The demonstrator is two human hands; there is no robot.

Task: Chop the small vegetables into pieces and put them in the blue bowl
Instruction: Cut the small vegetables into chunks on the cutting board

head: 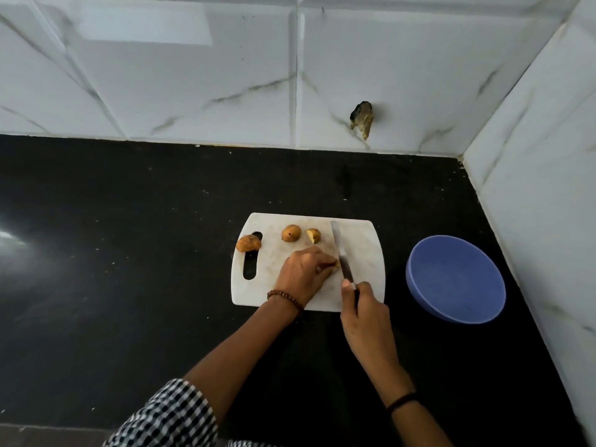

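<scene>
Pinning a small tan potato piece (335,263), left grip (303,272); right grip (364,312) clutching knife (340,250).

The person is wearing a black-and-white checked sleeve (171,414), pushed up the left forearm. The left hand (303,274) is carrying a brown beaded bracelet (285,298) at the wrist. The right hand (367,321) is wearing a thin black band (401,401) at its wrist.

Blue bowl (455,279), white board (364,246), black counter (129,253), checked sleeve (174,414).
</scene>
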